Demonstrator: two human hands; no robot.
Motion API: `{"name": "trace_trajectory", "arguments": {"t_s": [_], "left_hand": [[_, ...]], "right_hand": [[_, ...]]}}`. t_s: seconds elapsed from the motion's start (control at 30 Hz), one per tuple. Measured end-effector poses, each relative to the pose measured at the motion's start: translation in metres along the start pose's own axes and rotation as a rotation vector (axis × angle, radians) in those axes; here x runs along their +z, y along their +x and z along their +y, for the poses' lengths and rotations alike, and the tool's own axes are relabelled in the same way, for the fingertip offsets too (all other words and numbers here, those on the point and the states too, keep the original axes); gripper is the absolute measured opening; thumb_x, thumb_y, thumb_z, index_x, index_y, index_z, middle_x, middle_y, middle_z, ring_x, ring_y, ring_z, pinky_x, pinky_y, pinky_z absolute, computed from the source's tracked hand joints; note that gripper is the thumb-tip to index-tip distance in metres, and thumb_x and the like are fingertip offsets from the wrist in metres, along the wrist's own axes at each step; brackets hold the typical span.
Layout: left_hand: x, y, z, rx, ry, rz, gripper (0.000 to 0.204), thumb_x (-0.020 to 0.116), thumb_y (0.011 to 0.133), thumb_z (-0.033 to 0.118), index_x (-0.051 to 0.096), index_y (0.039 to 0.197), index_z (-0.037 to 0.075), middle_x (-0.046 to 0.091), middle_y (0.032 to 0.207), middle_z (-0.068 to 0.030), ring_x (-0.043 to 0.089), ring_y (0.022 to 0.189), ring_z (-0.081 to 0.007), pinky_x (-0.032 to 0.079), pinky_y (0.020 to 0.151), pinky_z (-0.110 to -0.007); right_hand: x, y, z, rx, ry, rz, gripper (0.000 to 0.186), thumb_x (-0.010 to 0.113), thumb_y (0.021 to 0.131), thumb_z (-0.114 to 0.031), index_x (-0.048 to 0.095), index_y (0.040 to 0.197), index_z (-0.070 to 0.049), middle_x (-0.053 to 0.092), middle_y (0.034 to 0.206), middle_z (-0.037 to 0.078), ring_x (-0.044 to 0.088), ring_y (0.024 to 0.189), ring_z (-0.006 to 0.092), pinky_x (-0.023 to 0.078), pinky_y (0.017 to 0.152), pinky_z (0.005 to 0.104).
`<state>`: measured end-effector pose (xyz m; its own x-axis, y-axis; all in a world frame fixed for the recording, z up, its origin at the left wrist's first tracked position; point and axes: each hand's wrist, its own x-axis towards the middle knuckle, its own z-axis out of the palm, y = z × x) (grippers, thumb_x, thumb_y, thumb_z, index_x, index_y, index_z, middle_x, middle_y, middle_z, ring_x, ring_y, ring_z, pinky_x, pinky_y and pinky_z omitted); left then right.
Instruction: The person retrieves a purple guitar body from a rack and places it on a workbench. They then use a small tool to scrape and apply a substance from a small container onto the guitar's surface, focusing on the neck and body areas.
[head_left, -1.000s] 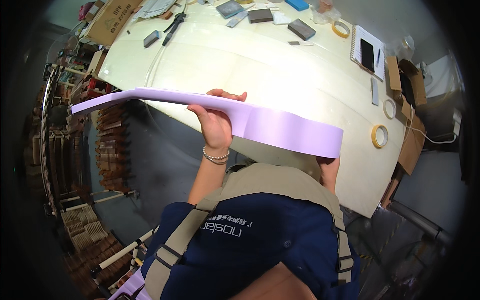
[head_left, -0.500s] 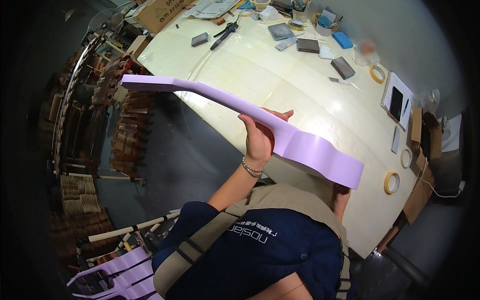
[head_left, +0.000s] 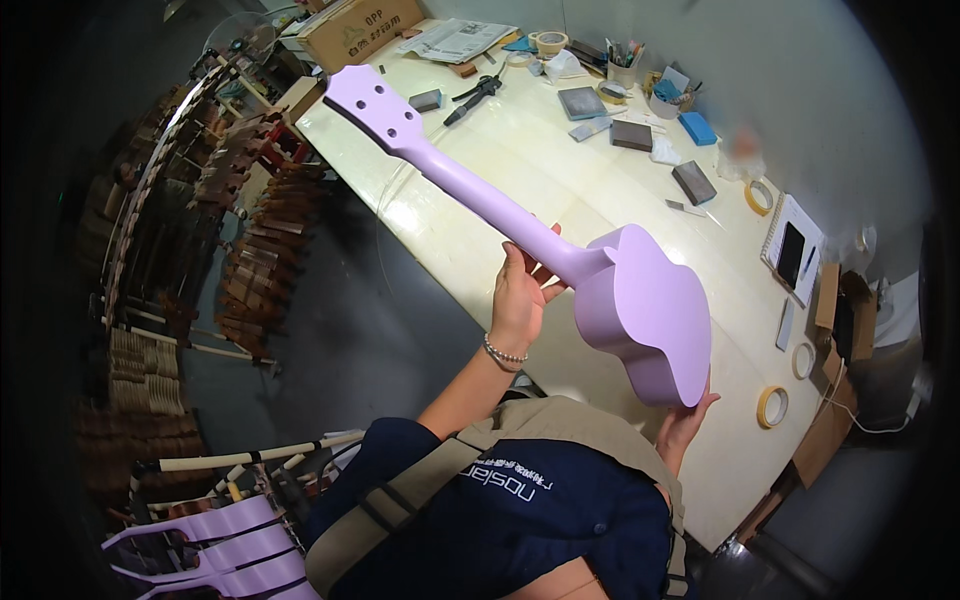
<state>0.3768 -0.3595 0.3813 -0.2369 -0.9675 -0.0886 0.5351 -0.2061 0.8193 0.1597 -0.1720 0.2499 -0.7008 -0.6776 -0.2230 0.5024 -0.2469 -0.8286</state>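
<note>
I hold a pale lilac ukulele body and neck (head_left: 648, 320) above the worktable, its back facing up and its headstock (head_left: 372, 107), which shows four holes, toward the far left. My left hand (head_left: 522, 292), with a beaded bracelet at the wrist, is closed on the neck just before it meets the body. My right hand (head_left: 688, 420) supports the tail end of the body from below, its fingers partly hidden by the instrument.
The pale table (head_left: 460, 290) bears sanding blocks (head_left: 630, 136), tape rolls (head_left: 771, 407), a black air gun (head_left: 472, 102), a notebook (head_left: 805, 228) with a phone and a cardboard box (head_left: 355, 30). More lilac instruments (head_left: 230, 560) sit on a rack at lower left, near wooden parts (head_left: 260, 260).
The ukulele has rolled from showing its side to showing its back and headstock face, and its headstock end has swung upward and away from me. Both hands still hold it.
</note>
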Motion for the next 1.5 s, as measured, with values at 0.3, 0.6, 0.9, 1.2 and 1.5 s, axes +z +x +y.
{"name": "trace_trajectory", "arguments": {"t_s": [0.3, 0.6, 0.9, 1.2, 1.5], "left_hand": [[-0.002, -0.001, -0.006, 0.106, 0.092, 0.048, 0.048, 0.041, 0.093, 0.025, 0.019, 0.133, 0.008, 0.044, 0.122, -0.0155, 0.051, 0.108, -0.0317, 0.047, 0.084, -0.043], [-0.001, -0.006, -0.005, 0.109, 0.074, 0.022, 0.047, 0.038, 0.094, 0.020, 0.016, 0.133, 0.008, 0.042, 0.123, -0.0169, 0.050, 0.109, -0.0322, 0.049, 0.083, -0.042], [-0.003, -0.006, -0.011, 0.076, 0.027, 0.051, 0.047, 0.038, 0.094, 0.018, 0.017, 0.133, 0.006, 0.042, 0.123, -0.0150, 0.052, 0.107, -0.0278, 0.049, 0.081, -0.038], [-0.007, -0.006, -0.013, 0.063, 0.048, 0.069, 0.048, 0.038, 0.094, 0.023, 0.016, 0.133, 0.007, 0.039, 0.125, -0.0187, 0.049, 0.110, -0.0346, 0.046, 0.087, -0.045], [-0.013, -0.005, -0.016, 0.064, 0.025, 0.074, 0.050, 0.034, 0.094, 0.029, 0.014, 0.135, 0.007, 0.037, 0.127, -0.0187, 0.047, 0.111, -0.0350, 0.044, 0.089, -0.046]], "right_hand": [[0.007, -0.022, 0.012, -0.063, 0.031, -0.045, 0.048, 0.044, 0.091, -0.024, 0.030, 0.133, -0.005, 0.037, 0.133, 0.009, 0.037, 0.121, 0.0220, 0.034, 0.098, 0.0376], [0.007, -0.022, 0.011, -0.077, 0.074, -0.092, 0.055, 0.048, 0.089, -0.029, 0.027, 0.134, -0.006, 0.038, 0.132, 0.010, 0.039, 0.120, 0.0230, 0.036, 0.096, 0.0393], [0.004, -0.025, 0.007, -0.099, 0.043, -0.081, 0.058, 0.048, 0.088, -0.034, 0.027, 0.134, -0.005, 0.037, 0.132, 0.010, 0.037, 0.121, 0.0240, 0.032, 0.099, 0.0395], [0.014, -0.029, -0.003, -0.112, -0.008, -0.063, 0.060, 0.047, 0.088, -0.036, 0.026, 0.134, -0.003, 0.034, 0.134, 0.011, 0.036, 0.122, 0.0250, 0.032, 0.099, 0.0404], [0.009, -0.027, 0.000, -0.127, -0.056, -0.066, 0.058, 0.041, 0.091, -0.038, 0.026, 0.134, -0.002, 0.034, 0.135, 0.011, 0.035, 0.123, 0.0241, 0.030, 0.100, 0.0393]]}}
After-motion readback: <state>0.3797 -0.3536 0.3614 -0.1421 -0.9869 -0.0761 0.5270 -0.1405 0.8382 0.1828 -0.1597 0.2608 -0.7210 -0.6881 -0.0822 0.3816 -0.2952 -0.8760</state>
